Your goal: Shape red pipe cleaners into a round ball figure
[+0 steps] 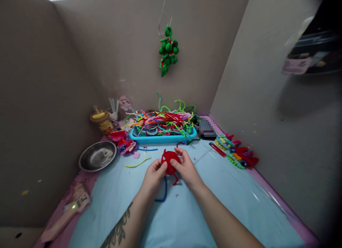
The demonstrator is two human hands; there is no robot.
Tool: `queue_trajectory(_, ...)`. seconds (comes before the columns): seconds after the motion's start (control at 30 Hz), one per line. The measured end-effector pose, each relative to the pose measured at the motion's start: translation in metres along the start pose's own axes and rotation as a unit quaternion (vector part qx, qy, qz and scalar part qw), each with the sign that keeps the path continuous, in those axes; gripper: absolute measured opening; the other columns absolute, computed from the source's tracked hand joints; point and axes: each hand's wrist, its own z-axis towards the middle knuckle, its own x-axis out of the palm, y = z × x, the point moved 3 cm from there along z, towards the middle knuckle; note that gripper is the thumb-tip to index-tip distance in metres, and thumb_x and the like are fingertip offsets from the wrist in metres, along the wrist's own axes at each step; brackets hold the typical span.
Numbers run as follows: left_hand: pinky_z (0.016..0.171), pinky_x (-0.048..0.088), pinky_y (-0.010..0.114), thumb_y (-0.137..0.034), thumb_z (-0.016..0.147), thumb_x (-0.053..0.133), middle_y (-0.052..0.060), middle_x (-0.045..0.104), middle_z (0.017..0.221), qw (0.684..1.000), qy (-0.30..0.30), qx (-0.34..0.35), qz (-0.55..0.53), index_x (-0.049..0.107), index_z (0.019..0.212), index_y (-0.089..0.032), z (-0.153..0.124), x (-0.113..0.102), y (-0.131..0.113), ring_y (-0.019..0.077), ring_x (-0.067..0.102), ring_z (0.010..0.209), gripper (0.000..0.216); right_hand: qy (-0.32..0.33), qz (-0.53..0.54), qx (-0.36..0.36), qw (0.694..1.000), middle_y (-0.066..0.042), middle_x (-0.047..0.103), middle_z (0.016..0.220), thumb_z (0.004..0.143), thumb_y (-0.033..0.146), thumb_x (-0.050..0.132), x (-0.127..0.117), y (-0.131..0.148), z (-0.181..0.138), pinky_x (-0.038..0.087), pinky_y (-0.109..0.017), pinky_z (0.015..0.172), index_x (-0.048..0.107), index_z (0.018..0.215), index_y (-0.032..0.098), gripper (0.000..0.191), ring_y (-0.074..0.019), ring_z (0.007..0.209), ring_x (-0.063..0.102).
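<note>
A small red crocheted piece [171, 160] with yarn-like strands hanging from it is held up between both hands over the table's middle. My left hand [155, 169] pinches its left edge, thumb on the near face. On the other side, my right hand [185, 166] grips the right edge with the thumb pressed on the front. Fingers behind the piece are partly hidden. Below the hands a dark blue strand [165, 192] lies bent on the light blue table cover [176, 226]. A yellow-green strand [136, 162] rests to the left.
Behind stands a blue tray [162, 139] heaped with colourful strands. At left are a metal bowl [93, 157] with small white bits and a pink glue gun [71, 212]. To the right lie a red cutter [217, 149], crocheted pieces [237, 151] and a phone [207, 128].
</note>
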Motion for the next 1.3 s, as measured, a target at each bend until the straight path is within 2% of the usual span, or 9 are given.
queue_trajectory(0.17, 0.064, 0.044, 0.024, -0.034, 0.064, 0.075, 0.002, 0.064, 0.072, 0.998, -0.053, 0.023, 0.025, 0.058, 0.105, -0.014, 0.0, -0.004, -0.005, 0.0129, 0.059, 0.065, 0.049, -0.033, -0.033, -0.028, 0.999, -0.008, 0.054, 0.111, 0.07, 0.037, 0.065, -0.005, -0.005, 0.004, 0.051, -0.035, 0.078, 0.044, 0.112, 0.022, 0.049, -0.0192, 0.088, 0.061)
queue_trajectory(0.27, 0.064, 0.044, 0.024, -0.032, 0.063, 0.076, -0.001, 0.063, 0.067, 0.995, -0.084, 0.039, 0.043, 0.052, 0.113, -0.014, 0.001, -0.007, -0.007, 0.0115, 0.058, 0.061, 0.058, -0.054, -0.075, -0.043, 0.995, -0.008, 0.055, 0.112, 0.07, 0.034, 0.065, -0.007, -0.008, 0.003, 0.05, -0.036, 0.08, 0.045, 0.114, 0.021, 0.049, -0.0195, 0.09, 0.06)
queue_trajectory(0.43, 0.067, 0.045, 0.025, -0.031, 0.063, 0.075, -0.001, 0.064, 0.068, 0.992, -0.099, 0.046, 0.06, 0.048, 0.113, -0.014, 0.001, -0.006, -0.007, 0.0123, 0.06, 0.063, 0.06, -0.072, -0.101, -0.051, 0.991, -0.007, 0.058, 0.11, 0.068, 0.03, 0.068, -0.006, -0.006, 0.0, 0.048, -0.036, 0.083, 0.049, 0.114, 0.021, 0.051, -0.0209, 0.093, 0.059)
queue_trajectory(0.7, 0.063, 0.043, 0.024, -0.032, 0.064, 0.073, -0.001, 0.063, 0.065, 0.991, -0.1, 0.053, 0.076, 0.048, 0.112, -0.014, 0.002, -0.006, -0.004, 0.0119, 0.059, 0.06, 0.056, -0.074, -0.085, -0.042, 0.993, -0.006, 0.06, 0.107, 0.066, 0.03, 0.069, -0.004, -0.005, 0.0, 0.049, -0.035, 0.081, 0.053, 0.11, 0.023, 0.047, -0.0216, 0.094, 0.059)
queue_trajectory(0.83, 0.065, 0.043, 0.025, -0.032, 0.063, 0.076, -0.001, 0.063, 0.066, 0.994, -0.097, 0.035, 0.035, 0.047, 0.115, -0.014, 0.001, -0.005, -0.005, 0.0117, 0.059, 0.06, 0.062, -0.077, -0.049, -0.009, 0.996, -0.006, 0.057, 0.109, 0.066, 0.035, 0.07, -0.006, -0.009, 0.002, 0.051, -0.033, 0.074, 0.051, 0.108, 0.023, 0.047, -0.0199, 0.086, 0.06)
queue_trajectory(0.93, 0.064, 0.044, 0.025, -0.031, 0.061, 0.078, 0.0, 0.064, 0.072, 0.997, -0.067, 0.001, -0.032, 0.044, 0.12, -0.017, 0.0, -0.001, -0.003, 0.0114, 0.059, 0.061, 0.069, -0.09, 0.005, 0.023, 0.996, -0.006, 0.057, 0.104, 0.068, 0.043, 0.068, -0.007, -0.011, 0.004, 0.052, -0.031, 0.066, 0.05, 0.104, 0.022, 0.045, -0.0184, 0.078, 0.062)
queue_trajectory(1.03, 0.064, 0.044, 0.024, -0.026, 0.058, 0.079, -0.003, 0.063, 0.067, 0.999, -0.052, 0.002, -0.016, 0.041, 0.12, -0.017, -0.002, 0.003, -0.002, 0.011, 0.059, 0.06, 0.073, -0.102, 0.043, 0.04, 0.993, -0.005, 0.058, 0.098, 0.068, 0.046, 0.067, -0.007, -0.012, 0.004, 0.052, -0.03, 0.064, 0.05, 0.1, 0.022, 0.043, -0.0176, 0.075, 0.062)
queue_trajectory(1.17, 0.061, 0.044, 0.022, -0.023, 0.06, 0.078, -0.006, 0.06, 0.058, 0.996, -0.076, 0.036, 0.02, 0.042, 0.119, -0.018, -0.002, 0.002, -0.003, 0.0097, 0.058, 0.054, 0.069, -0.085, 0.042, 0.04, 0.995, -0.004, 0.059, 0.095, 0.069, 0.047, 0.067, -0.004, -0.011, 0.003, 0.051, -0.029, 0.062, 0.051, 0.098, 0.023, 0.04, -0.0168, 0.072, 0.061)
queue_trajectory(1.3, 0.061, 0.047, 0.021, -0.021, 0.059, 0.079, -0.003, 0.065, 0.065, 0.993, -0.104, 0.012, -0.061, 0.045, 0.116, -0.018, 0.001, -0.005, -0.009, 0.0101, 0.061, 0.056, 0.067, -0.052, -0.003, 0.013, 0.999, -0.005, 0.059, 0.098, 0.076, 0.046, 0.059, -0.003, -0.005, 0.001, 0.05, -0.029, 0.066, 0.053, 0.103, 0.022, 0.037, -0.0169, 0.077, 0.06)
